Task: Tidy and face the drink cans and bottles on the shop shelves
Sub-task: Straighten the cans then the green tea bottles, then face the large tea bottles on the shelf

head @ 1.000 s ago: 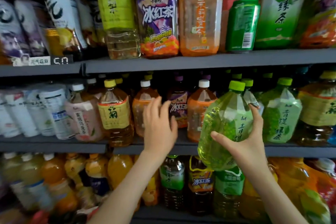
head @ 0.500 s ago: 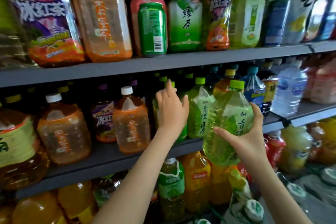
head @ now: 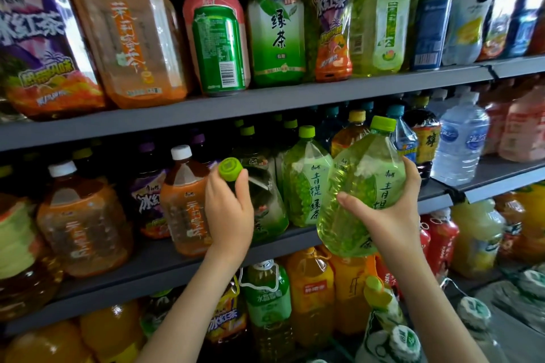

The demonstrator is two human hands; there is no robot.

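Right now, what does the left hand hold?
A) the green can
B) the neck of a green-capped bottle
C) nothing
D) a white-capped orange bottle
B: the left hand curls round the neck of the green-capped bottle, just under its cap, on the middle shelf.

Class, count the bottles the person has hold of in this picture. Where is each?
2. The left hand grips a tilted bottle by its neck on the middle shelf; the right hand holds a lifted bottle in front of it. None looks hidden.
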